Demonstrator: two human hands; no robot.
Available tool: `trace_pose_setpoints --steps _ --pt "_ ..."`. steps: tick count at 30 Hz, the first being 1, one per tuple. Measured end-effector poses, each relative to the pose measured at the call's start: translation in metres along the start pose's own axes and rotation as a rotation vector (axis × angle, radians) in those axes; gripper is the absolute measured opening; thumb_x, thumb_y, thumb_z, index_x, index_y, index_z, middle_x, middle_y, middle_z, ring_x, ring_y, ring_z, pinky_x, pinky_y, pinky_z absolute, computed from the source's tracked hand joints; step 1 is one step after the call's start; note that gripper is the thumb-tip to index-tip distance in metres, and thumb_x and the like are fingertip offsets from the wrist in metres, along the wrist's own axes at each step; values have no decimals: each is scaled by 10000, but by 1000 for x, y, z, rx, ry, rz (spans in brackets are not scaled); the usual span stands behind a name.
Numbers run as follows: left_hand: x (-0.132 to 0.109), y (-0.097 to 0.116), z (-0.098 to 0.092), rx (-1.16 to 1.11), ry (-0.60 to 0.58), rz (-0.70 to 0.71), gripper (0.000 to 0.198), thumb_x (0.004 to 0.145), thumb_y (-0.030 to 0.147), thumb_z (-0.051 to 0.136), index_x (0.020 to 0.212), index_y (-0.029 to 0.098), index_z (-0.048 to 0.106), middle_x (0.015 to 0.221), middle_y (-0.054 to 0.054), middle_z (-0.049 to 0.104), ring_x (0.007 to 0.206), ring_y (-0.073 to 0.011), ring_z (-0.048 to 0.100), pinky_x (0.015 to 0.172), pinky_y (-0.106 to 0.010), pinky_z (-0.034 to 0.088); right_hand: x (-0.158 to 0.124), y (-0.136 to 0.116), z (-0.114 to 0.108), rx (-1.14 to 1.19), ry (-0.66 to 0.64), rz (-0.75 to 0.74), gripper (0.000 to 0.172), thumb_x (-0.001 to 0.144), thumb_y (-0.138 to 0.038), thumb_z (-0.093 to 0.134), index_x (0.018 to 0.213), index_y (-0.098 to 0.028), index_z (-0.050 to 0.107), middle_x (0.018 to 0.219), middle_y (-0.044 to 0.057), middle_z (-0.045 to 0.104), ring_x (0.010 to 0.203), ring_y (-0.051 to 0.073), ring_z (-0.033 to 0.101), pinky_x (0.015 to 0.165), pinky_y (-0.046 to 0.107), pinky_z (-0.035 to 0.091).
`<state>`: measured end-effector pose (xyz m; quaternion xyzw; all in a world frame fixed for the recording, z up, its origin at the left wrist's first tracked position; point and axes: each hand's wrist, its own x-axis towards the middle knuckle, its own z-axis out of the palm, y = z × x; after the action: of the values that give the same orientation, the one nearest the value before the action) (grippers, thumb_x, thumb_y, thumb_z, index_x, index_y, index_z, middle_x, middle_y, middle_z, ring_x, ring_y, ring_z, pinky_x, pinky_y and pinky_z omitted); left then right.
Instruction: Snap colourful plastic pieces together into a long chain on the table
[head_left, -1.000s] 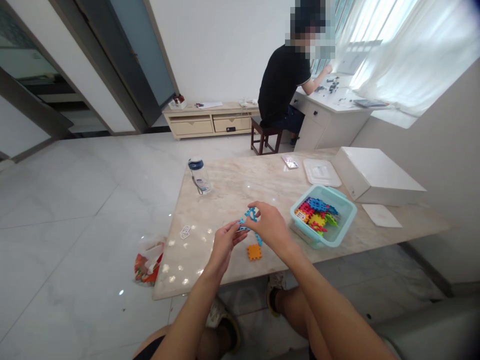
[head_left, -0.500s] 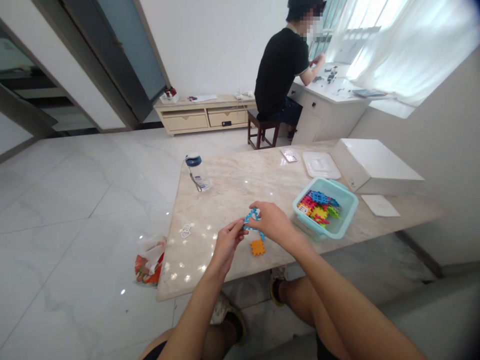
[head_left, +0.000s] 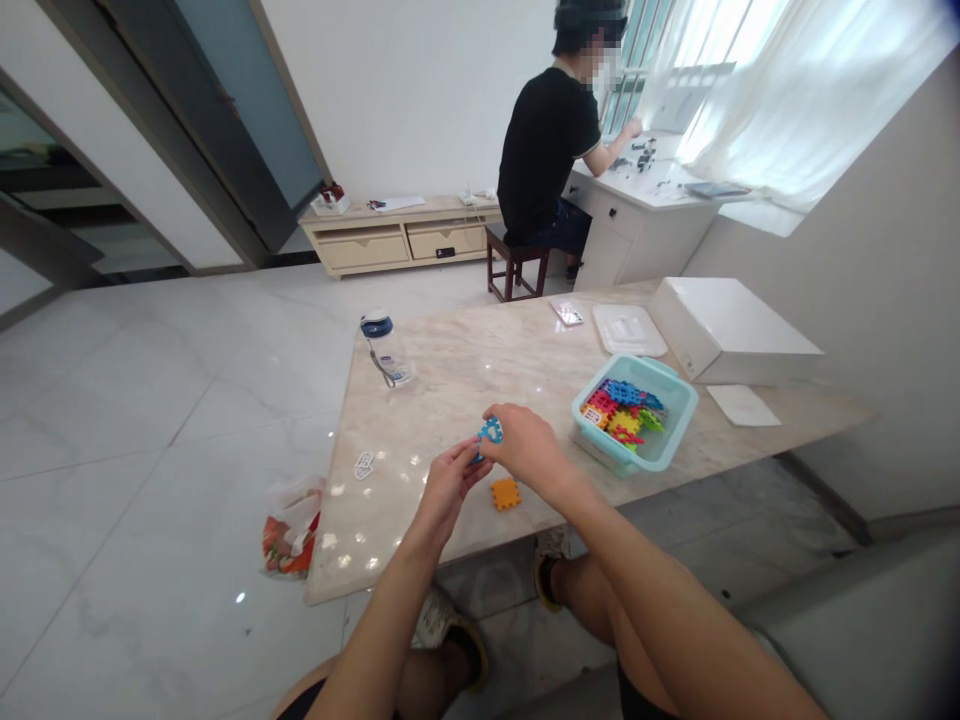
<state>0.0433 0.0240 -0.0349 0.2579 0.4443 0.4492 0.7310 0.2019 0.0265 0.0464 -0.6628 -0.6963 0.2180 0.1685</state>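
"Both hands full?"
"Yes, left hand (head_left: 448, 482) and right hand (head_left: 531, 448) pinch a blue toothed building piece (head_left: 491, 431) between their fingertips, over the marble-patterned table (head_left: 450, 360)."
"And the orange toothed square (head_left: 506, 493)?"
"Lying just nearer the body."

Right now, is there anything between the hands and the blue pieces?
Nothing visible does: left hand and right hand both hold the blue pieces. The orange piece lies apart on the table.

Blue piece (head_left: 491, 431) turned in the hands (head_left: 529, 445), strip below now out of sight
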Motion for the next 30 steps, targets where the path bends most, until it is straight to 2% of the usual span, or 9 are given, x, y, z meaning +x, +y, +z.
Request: trace_pose_setpoints --steps 2,4,7,9,13,20,30 --pt "0 1 0 8 10 -4 299 781 266 905 1036 137 818 1018 -95 826 825 -150 758 844 -270 616 0 -1 0 43 15 4 417 903 -319 734 1301 -197 745 1244 117 782 1161 284 722 937 336 520" --pt "1 1 -1 38 33 -13 366 745 300 923 1053 139 808 948 -80 812 771 -139 739 763 -243 594 0 -2 1 67 34 1 417 893 -315 746 1291 -190 752 1249 123 781 1146 289 722 927 341 520" --pt "1 2 -4 97 71 5 429 702 362 937 1040 138 794 780 -19 736 621 -87 636 591 -184 478 0 -3 3 186 30 -5 400 876 -336 774 1253 -205 771 1176 103 800 1060 264 734 875 316 518" --pt "1 3 -5 121 82 17 447 682 379 933 1027 135 789 728 11 685 578 -66 573 558 -173 420 -1 -4 3 265 13 2 394 867 -357 784 1232 -208 781 1096 86 810 982 243 735 841 302 512" --pt "2 3 -8 149 101 31 461 679 388 908 1049 140 790 742 3 689 609 -81 582 582 -190 409 -1 -5 1 250 23 13 413 867 -370 771 1244 -203 781 1064 88 809 944 246 728 819 311 503" --pt "4 2 -11 179 111 44 449 692 393 891 1064 151 820 808 -38 740 640 -100 613 590 -206 406 -1 -9 2 138 33 40 424 878 -339 753 1279 -202 763 1126 95 808 1038 259 737 862 308 507" --pt "2 5 -13 206 97 40 416 753 386 884 1105 168 847 954 -97 815 729 -139 706 643 -224 478 6 6 23 70 58 6 396 928 -337 712 1295 -189 733 1244 98 784 1141 264 724 941 329 504"
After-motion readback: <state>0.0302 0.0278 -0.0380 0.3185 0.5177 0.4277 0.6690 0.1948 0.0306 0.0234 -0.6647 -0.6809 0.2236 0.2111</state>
